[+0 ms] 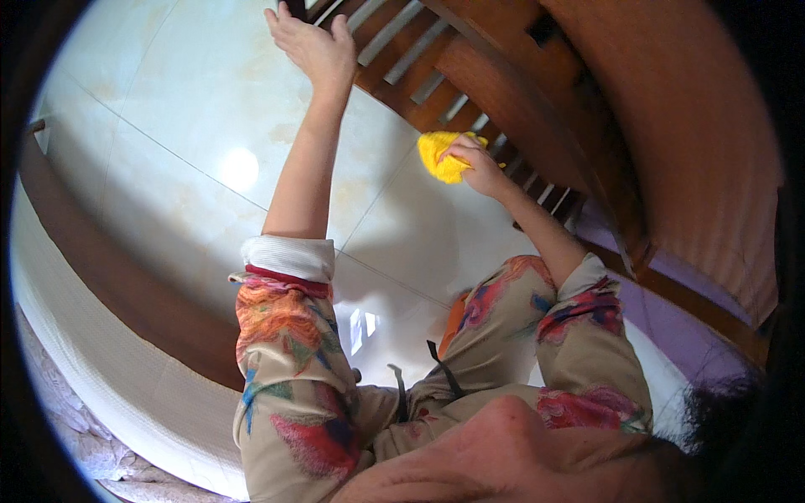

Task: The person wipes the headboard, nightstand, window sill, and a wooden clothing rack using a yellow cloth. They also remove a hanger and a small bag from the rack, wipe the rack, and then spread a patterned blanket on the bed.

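My right hand (480, 170) grips a bunched yellow cloth (437, 156) and has it against the edge of a dark brown wooden slatted piece of furniture (464, 71). Part of the cloth is hidden behind my fingers. Farther off to the left, my left hand (314, 46) is stretched out at the top of the view, with thumb and fingers apart and nothing in it. It is next to the far end of the slats; I cannot tell whether it touches the wood.
Pale glossy tiles (168, 126) form the floor, with bright reflections. At the left a curved brown board (126, 277) edges a cream-covered surface (134, 369). A lilac wall (662, 327) stands at the right, behind the furniture. Something orange (454, 323) shows beside my knee.
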A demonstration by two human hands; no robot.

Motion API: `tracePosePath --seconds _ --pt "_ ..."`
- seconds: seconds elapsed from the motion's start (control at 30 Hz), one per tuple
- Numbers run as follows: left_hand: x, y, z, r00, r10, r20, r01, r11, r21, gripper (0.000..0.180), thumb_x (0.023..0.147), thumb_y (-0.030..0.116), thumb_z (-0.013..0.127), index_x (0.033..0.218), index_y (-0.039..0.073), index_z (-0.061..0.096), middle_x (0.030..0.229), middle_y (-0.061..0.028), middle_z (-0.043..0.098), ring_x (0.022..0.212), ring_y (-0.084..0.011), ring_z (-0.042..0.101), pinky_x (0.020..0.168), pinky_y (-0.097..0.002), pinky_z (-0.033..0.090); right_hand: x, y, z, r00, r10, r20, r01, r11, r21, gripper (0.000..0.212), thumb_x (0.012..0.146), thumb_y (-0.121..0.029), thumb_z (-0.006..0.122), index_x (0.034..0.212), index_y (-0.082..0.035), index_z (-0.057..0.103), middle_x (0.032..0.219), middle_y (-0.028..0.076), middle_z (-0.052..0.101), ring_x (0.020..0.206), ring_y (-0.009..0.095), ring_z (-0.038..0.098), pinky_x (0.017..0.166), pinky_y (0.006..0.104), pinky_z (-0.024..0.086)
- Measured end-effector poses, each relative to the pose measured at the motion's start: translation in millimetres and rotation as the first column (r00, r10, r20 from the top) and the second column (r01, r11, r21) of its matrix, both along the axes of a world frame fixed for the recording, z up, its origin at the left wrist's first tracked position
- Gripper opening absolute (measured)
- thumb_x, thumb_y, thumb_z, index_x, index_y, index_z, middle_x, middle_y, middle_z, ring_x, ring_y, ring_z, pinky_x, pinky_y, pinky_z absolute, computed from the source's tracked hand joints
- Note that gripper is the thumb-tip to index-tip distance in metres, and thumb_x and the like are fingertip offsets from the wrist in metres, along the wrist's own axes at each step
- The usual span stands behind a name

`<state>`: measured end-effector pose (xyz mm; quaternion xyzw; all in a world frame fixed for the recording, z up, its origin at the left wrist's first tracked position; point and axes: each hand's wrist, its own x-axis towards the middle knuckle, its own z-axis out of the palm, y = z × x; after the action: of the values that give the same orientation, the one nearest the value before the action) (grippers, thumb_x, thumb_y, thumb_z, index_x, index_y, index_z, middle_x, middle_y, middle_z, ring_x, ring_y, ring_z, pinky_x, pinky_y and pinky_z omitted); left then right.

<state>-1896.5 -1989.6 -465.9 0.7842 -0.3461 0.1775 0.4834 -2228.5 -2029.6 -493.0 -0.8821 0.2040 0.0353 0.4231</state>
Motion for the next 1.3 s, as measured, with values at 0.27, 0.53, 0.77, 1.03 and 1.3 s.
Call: tracePosePath --seconds 0.27,0.53,0.77,1.03,1.3 --pt "-88.6 -31.2 -5.8 0.694 -0.559 -0.453 0.554 0.817 -0.159 0.067 0.081 0.031 0.07 0.13 -0.001 0.038 0.118 -0.017 0.052 0.11 -0.0302 0.049 0.094 -0.0422 0.041 -105.6 -3.4 90.6 0.397 -0.717 -0.574 0.917 0.335 0.216 0.063 0.079 -0.035 0.074 0.128 -0.005 0.049 0.118 0.009 0.058 0.106 0.022 0.056 0.092 0.0318 0.045" --pt "-80.3 -37.1 -6.5 0.353 -0.645 -0.678 0.761 0.62 -0.193 0.063 0.073 0.011 0.079 0.125 0.0 0.045 0.108 -0.0104 0.059 0.104 -0.0212 0.055 0.089 -0.0332 0.049 -126.1 -29.5 91.8 0.288 -0.783 -0.551 0.949 0.312 0.053 0.068 0.078 -0.034 0.074 0.128 0.001 0.046 0.12 0.012 0.054 0.108 0.021 0.055 0.091 0.0317 0.045" --pt "-111.4 -75.8 11.0 0.287 -0.495 -0.82 0.605 0.758 -0.245 0.056 0.078 0.023 0.073 0.123 0.001 0.048 0.114 -0.0109 0.058 0.107 -0.0223 0.053 0.092 -0.0378 0.045 -116.0 -44.1 128.1 0.562 -0.788 -0.252 0.702 0.294 0.649 0.06 0.082 -0.029 0.071 0.13 -0.001 0.046 0.119 0.011 0.055 0.109 0.021 0.055 0.093 0.0322 0.045" --pt "-121.1 -93.3 19.9 0.155 -0.477 -0.865 0.527 0.78 -0.336 0.059 0.084 0.038 0.064 0.128 0.003 0.044 0.122 -0.0112 0.053 0.111 -0.0245 0.05 0.095 -0.0409 0.041 -61.3 -28.7 143.3 0.075 -0.939 -0.336 0.917 -0.068 0.393 0.06 0.081 -0.025 0.073 0.131 -0.004 0.045 0.123 0.01 0.052 0.113 0.022 0.05 0.1 0.0324 0.039" --pt "-237.4 -40.8 25.3 -0.125 -0.286 -0.95 0.539 0.784 -0.308 0.052 0.095 0.05 0.046 0.13 0.011 0.045 0.126 -0.0058 0.052 0.113 -0.0224 0.05 0.098 -0.0446 0.038 -73.3 -22.6 105.0 0.338 -0.94 -0.047 0.884 0.3 0.358 0.062 0.08 -0.026 0.074 0.13 -0.003 0.045 0.122 0.011 0.052 0.113 0.019 0.05 0.097 0.0312 0.042"
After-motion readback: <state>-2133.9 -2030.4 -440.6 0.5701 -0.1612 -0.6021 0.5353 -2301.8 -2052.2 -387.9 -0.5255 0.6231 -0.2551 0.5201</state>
